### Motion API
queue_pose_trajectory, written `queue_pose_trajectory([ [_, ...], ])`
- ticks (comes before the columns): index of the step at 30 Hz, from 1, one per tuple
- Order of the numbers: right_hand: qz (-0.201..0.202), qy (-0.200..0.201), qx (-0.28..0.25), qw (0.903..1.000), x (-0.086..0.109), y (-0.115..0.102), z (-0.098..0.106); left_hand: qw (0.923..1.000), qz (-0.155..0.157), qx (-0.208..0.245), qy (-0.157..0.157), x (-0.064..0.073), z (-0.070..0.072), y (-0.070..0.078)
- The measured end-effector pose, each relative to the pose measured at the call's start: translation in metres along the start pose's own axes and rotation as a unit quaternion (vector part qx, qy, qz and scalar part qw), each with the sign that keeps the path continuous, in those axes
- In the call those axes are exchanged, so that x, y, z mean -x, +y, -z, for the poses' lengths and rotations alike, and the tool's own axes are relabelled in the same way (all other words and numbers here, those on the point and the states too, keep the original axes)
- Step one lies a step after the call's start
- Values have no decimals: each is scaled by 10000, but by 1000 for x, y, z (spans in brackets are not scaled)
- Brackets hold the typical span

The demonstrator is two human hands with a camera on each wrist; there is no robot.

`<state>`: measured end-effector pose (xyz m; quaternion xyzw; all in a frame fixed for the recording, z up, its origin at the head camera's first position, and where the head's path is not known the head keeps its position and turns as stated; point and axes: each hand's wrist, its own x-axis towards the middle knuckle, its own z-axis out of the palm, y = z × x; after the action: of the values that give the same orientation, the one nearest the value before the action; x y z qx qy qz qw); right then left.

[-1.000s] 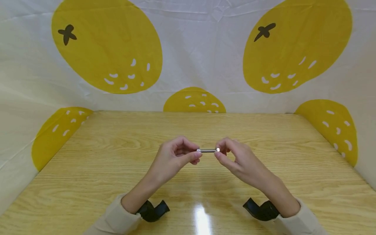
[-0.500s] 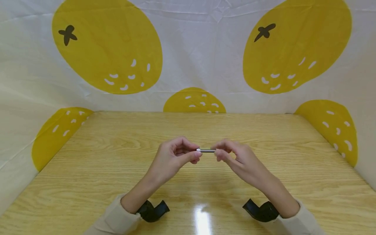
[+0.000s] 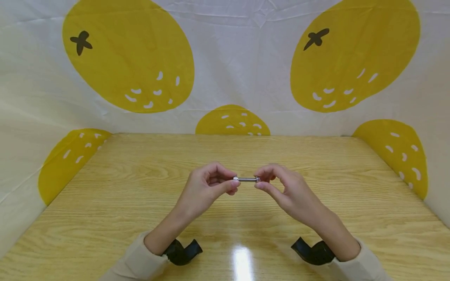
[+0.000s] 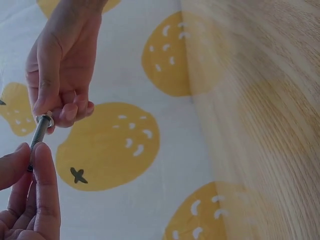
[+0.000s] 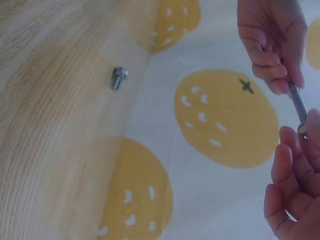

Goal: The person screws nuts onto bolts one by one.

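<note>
A slim metal bolt (image 3: pixel 247 179) is held level above the table between the two hands, its threads showing in the left wrist view. My left hand (image 3: pixel 205 185) pinches its left end between thumb and fingers. At the other end sits a wider, shiny collar (image 4: pixel 45 120); whether it is a nut or the bolt's head I cannot tell. My right hand (image 3: pixel 286 189) pinches that end between thumb and forefinger. A second, short metal piece like a bolt (image 5: pixel 119 78) lies on the table in the right wrist view and does not show in the head view.
The wooden table (image 3: pixel 140 218) has a glossy top. A white cloth (image 3: pixel 242 58) with large yellow fruit prints hangs behind it and along both sides. Black wrist mounts (image 3: pixel 183 251) sit at the sleeve cuffs.
Half a second ago the right fingers were shifted and blurred over the bolt's right end; now they pinch it from both sides. The left hand keeps its grip, moving slightly left.
</note>
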<state>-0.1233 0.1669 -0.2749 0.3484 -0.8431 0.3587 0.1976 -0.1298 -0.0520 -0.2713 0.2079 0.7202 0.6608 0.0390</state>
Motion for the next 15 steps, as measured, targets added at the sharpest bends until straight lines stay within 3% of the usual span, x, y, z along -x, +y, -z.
queue_pose_trajectory([
  [6,-190,38,101,9998,1,-1,-3,9999,-118,-13,-50,2,-1,1],
  [11,-649,6,28,9979,0,-5,-5,9999,-101,-23,-89,3,-3,2],
  [15,-1070,-278,-64,9938,-1,-6,-2,9999,-57,-36,-80,2,-3,2],
])
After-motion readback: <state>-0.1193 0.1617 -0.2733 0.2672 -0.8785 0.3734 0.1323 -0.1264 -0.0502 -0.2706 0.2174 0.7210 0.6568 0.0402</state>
